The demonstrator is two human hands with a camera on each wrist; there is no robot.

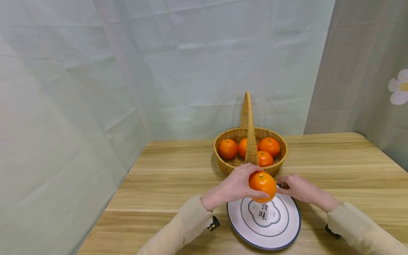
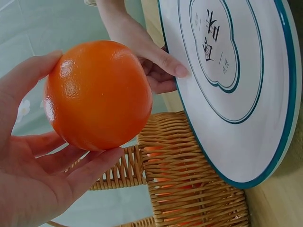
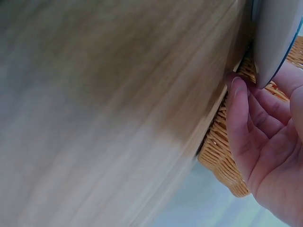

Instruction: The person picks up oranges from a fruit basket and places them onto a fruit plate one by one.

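My left hand (image 1: pixel 232 187) grips an orange (image 1: pixel 262 187) with thumb and fingers spread around its sides, holding it above the far part of a white plate (image 1: pixel 262 241). In the left wrist view the orange (image 2: pixel 98 96) is in the air, apart from the plate (image 2: pixel 246 151). My right hand (image 1: pixel 302 189) pinches the plate's far right rim, its thumb on the upper face and curled fingers at the edge. In the right wrist view those fingers (image 3: pixel 240 118) reach under the rim of the plate (image 3: pixel 274 42). The plate has a blue rim and dark characters in its middle.
Right behind the plate stands a wicker basket (image 1: pixel 234 169) with a tall arched handle (image 1: pixel 250 131). Several oranges (image 1: pixel 227 148) lie in it. The wooden table (image 1: pixel 165 177) extends to both sides, with a pale cloth (image 1: pixel 204 71) hanging behind.
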